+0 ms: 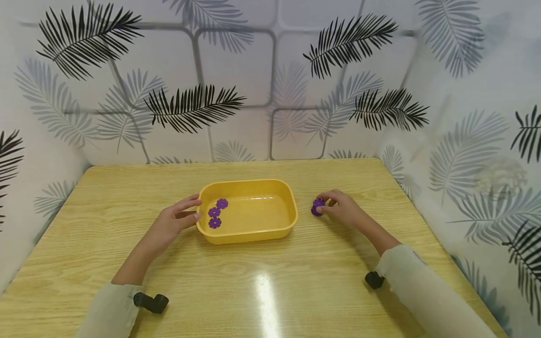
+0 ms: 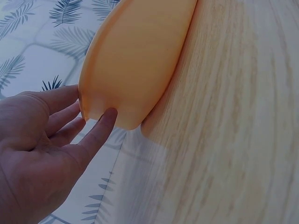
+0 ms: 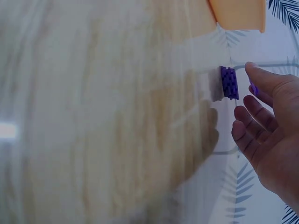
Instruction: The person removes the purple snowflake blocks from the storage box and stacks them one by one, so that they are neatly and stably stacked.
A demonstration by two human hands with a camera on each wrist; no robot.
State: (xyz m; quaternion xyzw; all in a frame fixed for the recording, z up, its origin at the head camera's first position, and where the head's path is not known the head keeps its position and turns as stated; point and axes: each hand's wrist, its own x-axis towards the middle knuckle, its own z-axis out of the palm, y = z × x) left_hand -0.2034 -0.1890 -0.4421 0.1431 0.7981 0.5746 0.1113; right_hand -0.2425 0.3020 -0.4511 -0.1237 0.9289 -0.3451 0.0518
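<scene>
A yellow plastic basin (image 1: 253, 236) stands on the wooden table with several purple flower-shaped discs (image 1: 214, 212) inside at its left end. My left hand (image 1: 171, 223) holds the basin's left end. In the left wrist view, its thumb (image 2: 106, 122) lies against the outer wall and the fingertips pass out of sight behind the rim. To the right of the basin, my right hand (image 1: 343, 209) pinches one purple flower disc (image 3: 253, 88) between thumb and index finger. Right beside it, a short stack of purple flower discs (image 3: 229, 83) sits on the table.
The wooden table (image 1: 220, 286) reaches back to a wall covered in leaf-patterned sheeting (image 1: 253, 131), which also rises along the right side. A black wrist camera (image 1: 153, 303) is strapped to the left sleeve, another camera (image 1: 374, 280) to the right.
</scene>
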